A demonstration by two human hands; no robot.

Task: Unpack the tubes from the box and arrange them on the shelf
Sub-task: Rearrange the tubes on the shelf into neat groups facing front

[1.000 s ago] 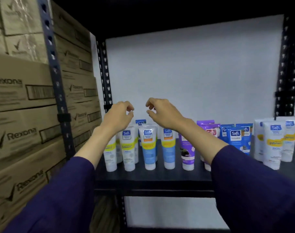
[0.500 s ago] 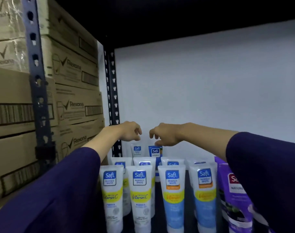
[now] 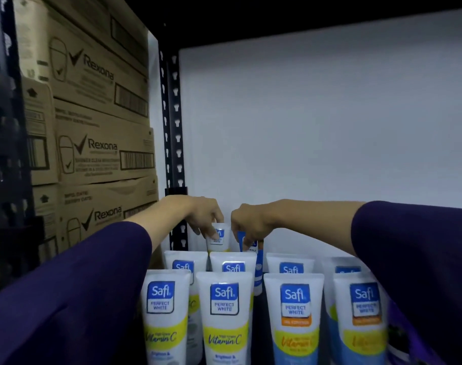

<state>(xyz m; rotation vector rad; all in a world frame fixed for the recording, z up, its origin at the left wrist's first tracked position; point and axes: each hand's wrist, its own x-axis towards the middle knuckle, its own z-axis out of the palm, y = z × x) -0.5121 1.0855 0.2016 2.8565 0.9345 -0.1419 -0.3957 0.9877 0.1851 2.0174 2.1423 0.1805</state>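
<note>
Tubes [image 3: 226, 314] stand upright in rows at the shelf front, yellow-banded left, blue right. Behind them, left hand [image 3: 203, 216] fingers pinch a white back-row tube [image 3: 218, 238]; right hand [image 3: 248, 223] fingers pinch a blue tube [image 3: 253, 247]. Cardboard boxes [image 3: 98, 143] stacked left.

White tubes [image 3: 224, 314] (yellow bands)

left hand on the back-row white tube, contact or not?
Touching. The head view shows the left hand with fingers curled over the top of the back-row white tube, fingertips overlapping its label, no gap visible.
</note>
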